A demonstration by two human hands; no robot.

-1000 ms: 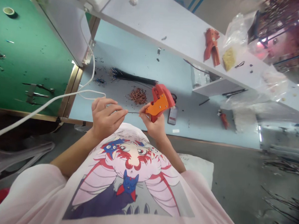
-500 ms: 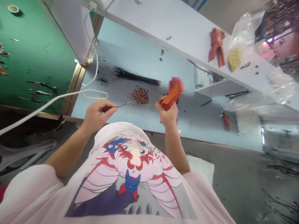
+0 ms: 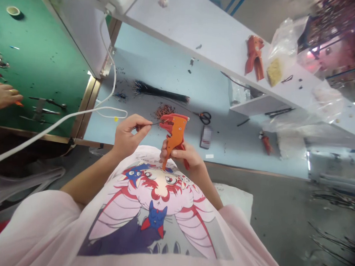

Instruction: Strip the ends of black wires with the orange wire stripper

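Note:
My left hand [image 3: 128, 134] pinches a thin black wire [image 3: 154, 123] whose free end reaches into the jaws of an orange and red wire stripper [image 3: 174, 133]. My right hand [image 3: 185, 155] is wrapped round the stripper's handles and holds it upright just in front of my chest. On the blue table beyond lie a bundle of black wires [image 3: 160, 92] and a small heap of reddish wire scraps [image 3: 164, 109].
Black scissors [image 3: 205, 117] and a small dark device [image 3: 205, 136] lie right of the scraps. A white cable [image 3: 64, 118] crosses the table's left edge. A second orange stripper [image 3: 254, 55] and plastic bags sit on the white shelf [image 3: 202, 26]. Another person's hand [image 3: 1, 96] rests on the green table at left.
My right hand brought the stripper down from a raised position to my chest, upright. My left hand moved right, placing the wire end in its jaws. Another person's hand reached further in.

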